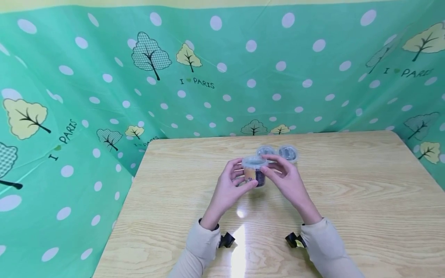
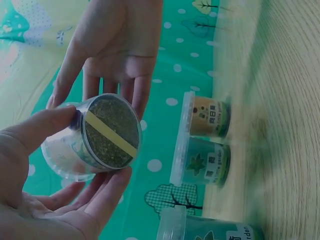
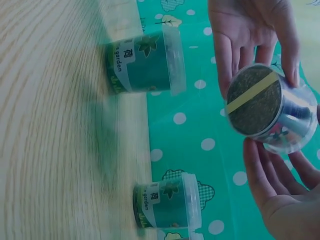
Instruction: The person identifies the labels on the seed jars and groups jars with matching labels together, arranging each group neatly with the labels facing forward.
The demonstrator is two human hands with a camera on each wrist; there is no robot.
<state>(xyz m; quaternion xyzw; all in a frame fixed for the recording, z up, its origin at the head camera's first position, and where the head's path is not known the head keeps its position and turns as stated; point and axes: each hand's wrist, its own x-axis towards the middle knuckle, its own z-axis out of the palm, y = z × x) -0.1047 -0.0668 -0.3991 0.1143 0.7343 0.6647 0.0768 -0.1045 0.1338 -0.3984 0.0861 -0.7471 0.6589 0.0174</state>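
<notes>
Left hand (image 1: 229, 185) curled round the small clear tub (image 1: 254, 172), thumb on the near wall and fingers under the far one; right hand (image 1: 288, 179) flat-fingered and spread, fingertips touching the tub's other side near the lid rim. Tub lifted clear of the wooden table (image 1: 347, 200), roughly mid-table, in front of two more lidded tubs (image 1: 265, 151) (image 1: 287, 153) standing side by side.

Grip with the left hand at the wall, not at the lid, so that the thin plastic does not buckle. Steady with the right fingertips rather than squeeze. Hold the tub level: dark green fill and a yellow strip show through the base (image 2: 111, 131), and a tilt probably shifts the loose fill. Work well above the tabletop and short of the standing tubs, to avoid knocking them over.
</notes>
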